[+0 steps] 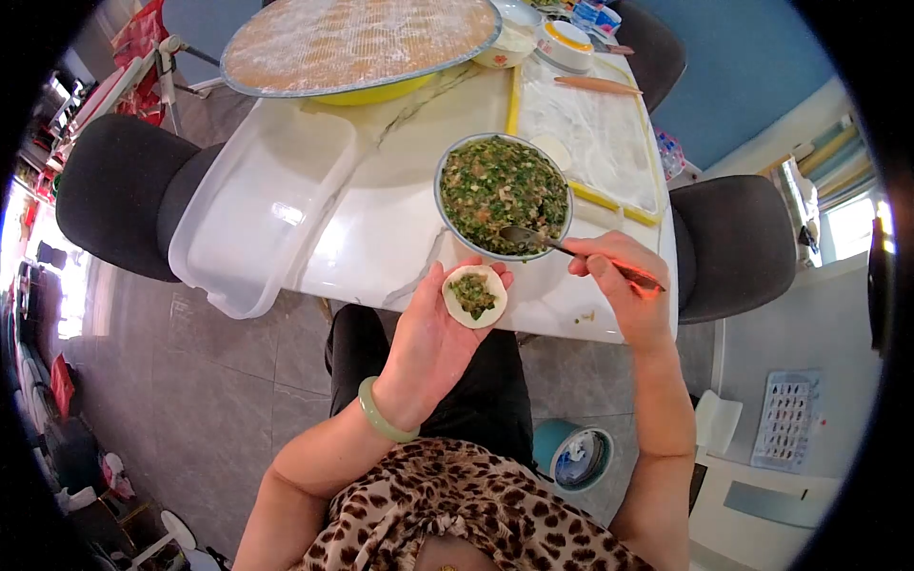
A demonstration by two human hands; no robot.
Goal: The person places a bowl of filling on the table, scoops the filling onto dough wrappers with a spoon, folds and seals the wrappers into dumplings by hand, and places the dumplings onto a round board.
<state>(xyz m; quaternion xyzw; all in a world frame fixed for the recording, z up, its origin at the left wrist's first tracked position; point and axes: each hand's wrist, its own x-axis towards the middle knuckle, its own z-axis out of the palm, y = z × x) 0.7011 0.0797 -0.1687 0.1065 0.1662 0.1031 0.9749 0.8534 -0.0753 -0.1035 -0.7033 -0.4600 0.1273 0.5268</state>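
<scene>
Currently, in the head view, the left hand (428,343) lies palm up, uncurled, a wrapper (455,311) topped with filling (473,294) resting on it. The right hand (622,273) grips a spoon (535,240), whose tip sits in the bowl (439,195) of filling on the table (381,238).

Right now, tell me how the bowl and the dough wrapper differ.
Size: the bowl is far larger than the dough wrapper.
Place: the bowl stands on the table, while the wrapper lies on the left hand.
Load: the bowl is nearly full of chopped green filling; the wrapper carries a small mound with a bare edge around it.
Shared: both are round and hold green filling.
</scene>
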